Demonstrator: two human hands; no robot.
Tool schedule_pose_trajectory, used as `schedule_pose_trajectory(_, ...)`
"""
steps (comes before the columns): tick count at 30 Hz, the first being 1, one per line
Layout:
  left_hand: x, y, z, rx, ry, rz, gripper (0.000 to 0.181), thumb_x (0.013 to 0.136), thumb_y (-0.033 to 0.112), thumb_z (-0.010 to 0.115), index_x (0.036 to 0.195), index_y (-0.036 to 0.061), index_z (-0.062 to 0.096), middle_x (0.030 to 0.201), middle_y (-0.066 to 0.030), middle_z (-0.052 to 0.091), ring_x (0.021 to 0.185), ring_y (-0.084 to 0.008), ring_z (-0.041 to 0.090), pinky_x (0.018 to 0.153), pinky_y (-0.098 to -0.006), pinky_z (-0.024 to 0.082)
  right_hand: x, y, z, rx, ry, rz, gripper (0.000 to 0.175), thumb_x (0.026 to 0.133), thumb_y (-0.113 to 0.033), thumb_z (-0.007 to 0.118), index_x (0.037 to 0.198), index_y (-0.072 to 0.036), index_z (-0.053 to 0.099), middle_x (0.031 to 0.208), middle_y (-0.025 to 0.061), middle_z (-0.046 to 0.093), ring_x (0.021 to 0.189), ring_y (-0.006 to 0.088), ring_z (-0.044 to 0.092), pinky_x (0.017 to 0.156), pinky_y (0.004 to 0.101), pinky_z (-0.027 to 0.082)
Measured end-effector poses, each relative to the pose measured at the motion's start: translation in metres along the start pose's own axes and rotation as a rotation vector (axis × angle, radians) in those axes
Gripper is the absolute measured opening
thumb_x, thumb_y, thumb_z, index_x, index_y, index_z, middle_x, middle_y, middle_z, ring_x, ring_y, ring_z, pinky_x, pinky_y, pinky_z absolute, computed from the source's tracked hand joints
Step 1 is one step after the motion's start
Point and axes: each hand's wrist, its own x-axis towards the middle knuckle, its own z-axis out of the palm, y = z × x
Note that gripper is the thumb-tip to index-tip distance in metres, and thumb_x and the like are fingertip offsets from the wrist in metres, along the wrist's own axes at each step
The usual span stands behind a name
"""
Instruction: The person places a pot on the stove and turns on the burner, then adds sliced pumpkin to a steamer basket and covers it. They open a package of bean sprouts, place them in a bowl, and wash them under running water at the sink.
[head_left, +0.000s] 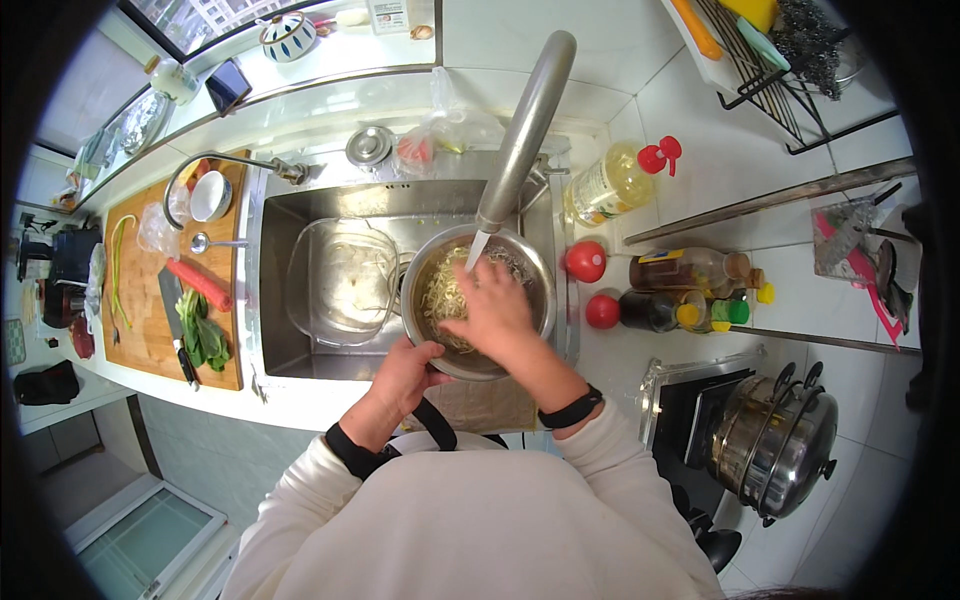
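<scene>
A stainless steel bowl (546, 300) sits at the right end of the metal sink (322, 358), under the faucet (525, 127). Water streams from the spout into it. Inside lie pale bean sprouts (442, 292) in water. My left hand (403, 376) grips the bowl's near left rim, thumb on top. Over the sprouts, my right hand (495, 307) reaches into the bowl with fingers spread and somewhat blurred; it partly hides them, and nothing shows in its grasp. Left of the bowl, a clear plastic basin (341, 281) rests in the sink.
At left, a wooden cutting board (139, 300) bears a cleaver (171, 300), a carrot (199, 283), leafy greens (202, 334) and a white bowl (211, 196). Tomatoes (586, 261), an oil bottle (611, 187) and several sauce bottles stand or lie at right, near a steamer pot (772, 442).
</scene>
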Motion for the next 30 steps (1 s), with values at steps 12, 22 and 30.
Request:
schedule_pose_trajectory(12,0.002,0.001,-0.008,-0.031,0.048,0.053,0.034,0.085,0.003,0.051,0.118,0.0012,0.045,0.107,-0.0113,0.058,0.089,-0.0233,0.062,0.063,-0.0365,0.057,-0.010,0.028,-0.031,0.286,-0.072,-0.098,0.053,0.078,-0.027,0.068,0.128,-0.016,0.053,0.130,0.0144,0.051,0.103,0.0328,0.058,0.084,0.0412,0.049)
schedule_pose_trajectory(22,0.000,0.004,-0.009,-0.123,0.068,0.054,0.036,0.085,0.002,0.051,0.120,-0.0025,0.043,0.110,-0.0139,0.057,0.088,-0.0240,0.063,0.060,-0.0335,0.059,0.067,0.120,-0.023,0.948,0.344,0.481,0.081,0.085,-0.021,0.065,0.144,0.006,0.015,0.144,0.0272,0.030,0.132,0.0299,0.037,0.102,0.0340,0.037)
schedule_pose_trajectory(30,-0.012,0.001,-0.009,-0.092,0.056,0.088,0.035,0.085,0.001,0.050,0.120,-0.0034,0.044,0.108,-0.0140,0.059,0.085,-0.0232,0.065,0.060,-0.0306,0.060,0.121,0.120,-0.007,1.064,0.272,0.363,0.090,0.083,-0.028,0.066,0.145,0.005,0.009,0.145,0.0266,0.029,0.135,0.0326,0.032,0.107,0.0362,0.029)
